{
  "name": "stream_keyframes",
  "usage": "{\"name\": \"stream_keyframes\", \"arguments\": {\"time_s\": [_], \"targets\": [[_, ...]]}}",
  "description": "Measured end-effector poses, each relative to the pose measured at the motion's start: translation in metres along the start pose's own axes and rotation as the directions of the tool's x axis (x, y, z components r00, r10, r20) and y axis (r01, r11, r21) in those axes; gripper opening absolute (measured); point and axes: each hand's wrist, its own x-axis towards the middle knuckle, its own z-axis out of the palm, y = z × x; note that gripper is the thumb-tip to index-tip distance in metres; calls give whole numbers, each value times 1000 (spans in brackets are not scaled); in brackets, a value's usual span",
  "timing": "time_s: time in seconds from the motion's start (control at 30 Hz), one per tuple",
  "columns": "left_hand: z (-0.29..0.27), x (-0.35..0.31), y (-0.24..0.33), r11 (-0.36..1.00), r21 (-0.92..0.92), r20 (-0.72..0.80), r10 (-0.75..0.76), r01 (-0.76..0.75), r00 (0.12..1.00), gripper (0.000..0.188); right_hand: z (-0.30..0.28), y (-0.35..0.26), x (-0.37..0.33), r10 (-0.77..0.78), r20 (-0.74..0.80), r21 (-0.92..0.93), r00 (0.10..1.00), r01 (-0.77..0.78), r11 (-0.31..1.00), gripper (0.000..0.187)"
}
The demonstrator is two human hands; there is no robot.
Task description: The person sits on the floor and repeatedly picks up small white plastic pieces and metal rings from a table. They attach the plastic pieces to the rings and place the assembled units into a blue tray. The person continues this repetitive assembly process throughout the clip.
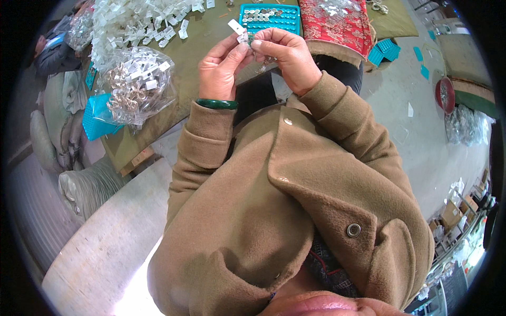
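Just before a turquoise plastic tray (286, 23) on an olive-green table (211, 29), the left hand's (220, 67) thumb and fingers pinch a small white rectangular tag (235, 26). Beside its lower end, the right hand's (291, 57) thumb and forefinger nearly meet; whether they grip it cannot be told. A clear plastic bag (167, 90) sits leftward.

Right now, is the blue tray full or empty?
Partly filled: small round pieces sit in the far rows of the blue tray, while its nearer rows mostly show bare blue.
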Motion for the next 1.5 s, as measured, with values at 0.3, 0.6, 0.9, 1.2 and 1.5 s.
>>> {"name": "stream_keyframes", "arguments": {"time_s": [0.3,0.6,0.9,1.2,1.5], "targets": [[9,-5,-11,906,311,-29,310,-286,950,28,0,-3,1,-48,31,-290,998,55,956,10],[14,-4,-6,957,268,-57,134,-114,989,28,-3,-1,4,-136,-11,-426,991,118,897,11],[9,2,10,939,344,-183,43,23,982,21,-5,-9,1,-165,170,-445,971,225,867,26],[4,3,15,984,68,-211,-149,167,966,18,-11,-3,4,-267,219,-632,938,345,693,20],[-11,12,14,715,-551,54,-484,430,873,25,-10,5,8,-363,216,-609,907,415,676,10]]}}
